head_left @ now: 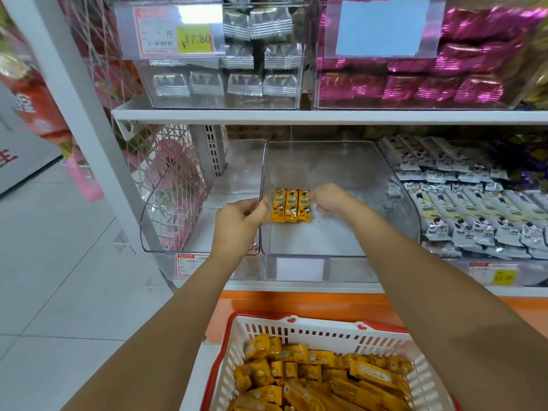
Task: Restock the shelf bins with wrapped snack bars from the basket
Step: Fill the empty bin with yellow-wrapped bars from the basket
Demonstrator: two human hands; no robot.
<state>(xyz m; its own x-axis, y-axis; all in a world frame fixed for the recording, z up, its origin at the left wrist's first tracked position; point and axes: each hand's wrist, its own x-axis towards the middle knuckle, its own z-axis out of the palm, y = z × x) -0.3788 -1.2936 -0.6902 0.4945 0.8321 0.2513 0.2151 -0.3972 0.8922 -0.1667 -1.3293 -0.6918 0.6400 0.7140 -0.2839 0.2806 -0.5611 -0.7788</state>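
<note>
Left hand (pixel 238 222), right hand (pixel 329 200) pinching row of yellow bars (pixel 291 204), flat, long axes front-to-back

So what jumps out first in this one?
A short row of yellow snack bars sits in the clear middle bin on the lower shelf, with the left hand and right hand at either end. Below, a red-and-white basket is heaped with more yellow bars; shiny pink packs fill the upper right bin.

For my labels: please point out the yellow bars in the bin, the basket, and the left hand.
yellow bars (pixel 291 204), head view, middle bar's wrapper.
basket (pixel 326 323), head view, far white rim.
left hand (pixel 237 222), head view, back of hand.
</note>
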